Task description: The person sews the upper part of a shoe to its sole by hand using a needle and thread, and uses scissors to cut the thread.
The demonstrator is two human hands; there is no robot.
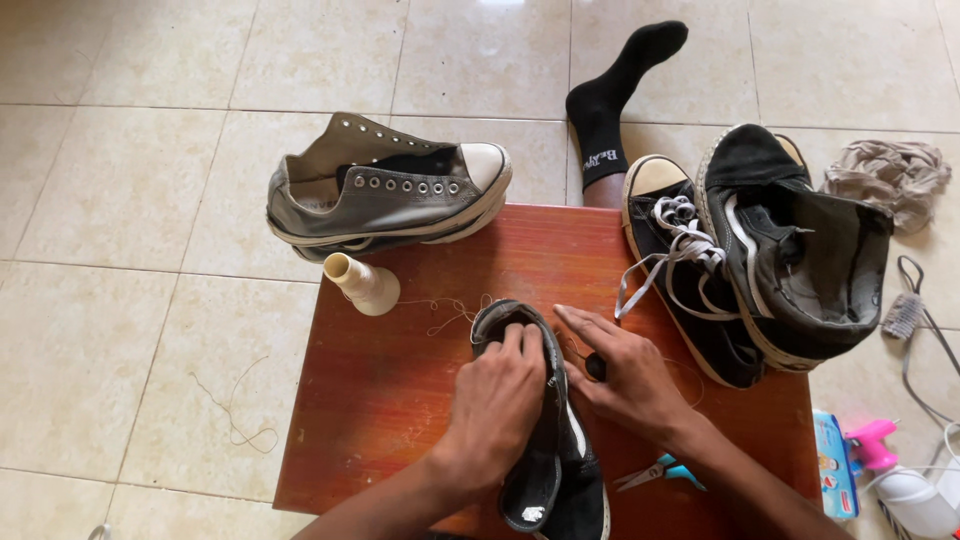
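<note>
Both forearms reach in from the near edge of a reddish wooden surface. The left hand lies palm-down over a black sneaker that sits at the middle of the near edge, toe pointing away, its fingers curled together and clamped on the shoe's upper by the toe. The right hand rests just beside the shoe, its fingers spread flat against the surface, with a small dark object under the thumb; what it is cannot be told.

Five shoes in all are in view. Two grey sneakers, stacked and unlaced, overhang the far left corner. Two more black sneakers, one with loose white laces, crowd the far right corner. One cream thread cone lies on its side near the grey pair. One pair of blue-handled scissors lies near the right forearm. A foot in a black sock rests on the tiled floor beyond the far edge.
</note>
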